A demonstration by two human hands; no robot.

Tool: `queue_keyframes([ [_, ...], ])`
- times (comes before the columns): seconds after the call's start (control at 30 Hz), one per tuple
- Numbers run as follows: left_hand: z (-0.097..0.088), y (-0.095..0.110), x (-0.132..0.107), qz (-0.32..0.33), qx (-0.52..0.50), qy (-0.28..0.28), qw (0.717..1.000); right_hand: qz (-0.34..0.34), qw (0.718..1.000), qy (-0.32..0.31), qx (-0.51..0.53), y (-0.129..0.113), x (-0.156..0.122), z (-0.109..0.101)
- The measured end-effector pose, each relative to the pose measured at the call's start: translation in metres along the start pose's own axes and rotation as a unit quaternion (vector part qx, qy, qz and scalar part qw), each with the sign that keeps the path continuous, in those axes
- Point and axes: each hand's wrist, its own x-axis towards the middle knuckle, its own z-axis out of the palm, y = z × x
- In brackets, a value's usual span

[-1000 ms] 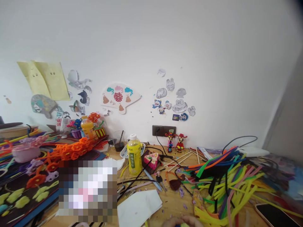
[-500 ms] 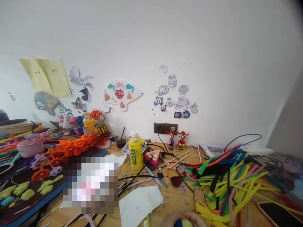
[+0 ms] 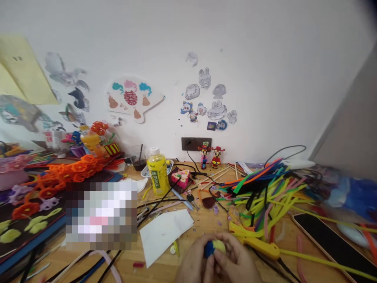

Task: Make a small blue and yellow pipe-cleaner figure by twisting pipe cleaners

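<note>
My left hand point(image 3: 193, 265) and my right hand point(image 3: 235, 261) meet at the bottom middle of the view, with the fingers of both wrapped around a small blue and yellow ball point(image 3: 214, 249). It looks like wound fuzzy material, and my fingers hide part of it. A yellow-handled tool point(image 3: 255, 243) lies just right of my right hand. Left of my hands is a white paper sheet point(image 3: 163, 232). Behind them spreads a heap of multicoloured pipe cleaners point(image 3: 265, 198), mostly yellow.
The wooden desk point(image 3: 203, 232) is crowded with wires, sticks and scraps. A yellow drink bottle point(image 3: 158, 171) stands at the back. Orange pipe-cleaner flowers point(image 3: 70, 173) sit on a black mat point(image 3: 38, 214) at left. A phone point(image 3: 332, 247) lies at right. A pixelated patch point(image 3: 101, 216) hides part of the desk.
My hands have risen further into view, showing the ball more fully. The whole scene has shifted up and left in the frame as the view tilted down.
</note>
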Motion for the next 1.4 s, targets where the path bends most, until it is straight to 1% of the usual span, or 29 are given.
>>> queue_keyframes([
  [0.17,-0.005,0.004,0.003,0.013,-0.002,-0.002,1.000,-0.013,1.000,0.015,0.012,-0.001,-0.001,0.003],
  [0.3,-0.013,0.011,0.008,0.028,0.018,-0.044,0.998,-0.025,0.999,0.007,0.030,0.001,0.000,0.006],
  [0.4,-0.015,0.014,0.009,0.027,0.021,-0.049,0.998,-0.035,0.998,0.018,0.046,0.003,-0.001,0.009],
  [0.53,-0.012,0.012,0.005,0.016,0.024,-0.038,0.999,-0.035,0.998,0.023,0.053,0.001,-0.002,0.012],
  [0.63,-0.010,0.008,0.001,-0.004,0.023,-0.006,1.000,-0.038,0.997,0.033,0.055,0.000,-0.004,0.014],
  [0.8,-0.006,0.001,-0.003,-0.017,0.018,0.000,1.000,-0.056,0.996,0.065,0.033,-0.001,-0.005,0.015],
  [0.9,-0.002,-0.007,-0.004,-0.018,0.010,0.002,1.000,-0.067,0.995,0.073,0.021,-0.001,-0.005,0.015],
  [1.03,0.003,-0.015,-0.006,-0.010,-0.008,0.006,1.000,-0.077,0.994,0.067,0.027,0.000,-0.004,0.012],
  [1.17,0.005,-0.016,-0.008,-0.015,-0.017,0.000,1.000,-0.056,0.998,0.003,0.023,-0.005,-0.006,0.009],
  [1.23,0.005,-0.015,-0.008,-0.014,-0.026,0.003,1.000,-0.056,0.998,-0.026,0.014,-0.009,-0.007,0.009],
  [1.3,0.005,-0.014,-0.008,-0.014,-0.036,0.008,0.999,-0.065,0.997,-0.030,0.015,-0.014,-0.009,0.011],
  [1.4,0.006,-0.013,-0.008,-0.028,-0.063,0.009,0.998,-0.059,0.998,-0.011,0.018,-0.018,-0.009,0.015],
])
